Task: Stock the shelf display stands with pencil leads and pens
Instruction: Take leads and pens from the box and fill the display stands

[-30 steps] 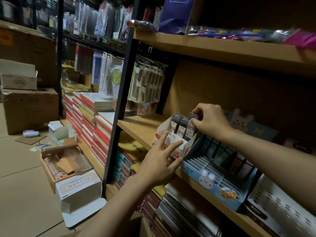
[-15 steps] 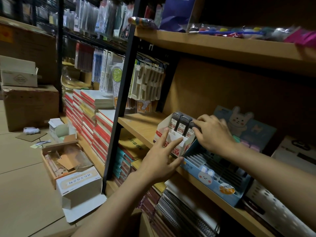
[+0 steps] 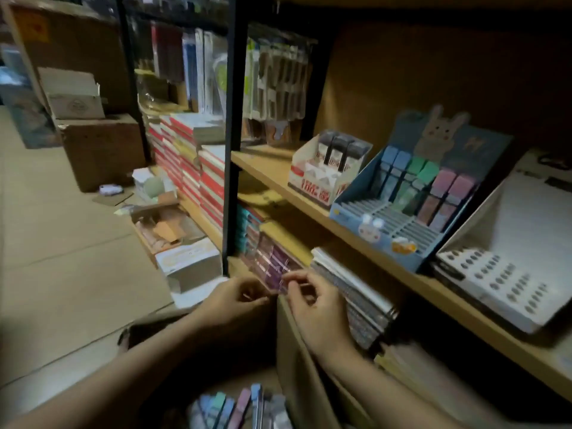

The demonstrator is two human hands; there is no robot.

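Stockroom aisle, dim light: I see both hands low in front of the wooden shelf unit [image 3: 309, 209], w/ left hand [image 3: 230, 300] and right hand [image 3: 312, 300] facing each other, fingers curled, pinching a small clear-wrapped purple packet [image 3: 275, 275] btwn them; frame is blurred, so I can't tell exactly what the packet is. On the shelf above, the white-and-red display stand [image 3: 322, 188] sits at left w/ three dark pencil lead cases [image 3: 339, 150] upright in its back row. Just beside it to the right, touching or nearly so, is the blue rabbit display stand [image 3: 365, 224], w/ blue, green and pink cases [image 3: 424, 181] filling its rear slots, front slots bare. Further right, a white perforated stand [image 3: 495, 280] tilts back. At bottom centre, more pastel-coloured cases [image 3: 238, 407] lie in a dark open box by my forearms. Floor at left holds cardboard cartons [image 3: 102, 150] and a white box [image 3: 188, 261]; stacked red-and-white notebooks [image 3: 198, 168] fill the neighbouring rack.
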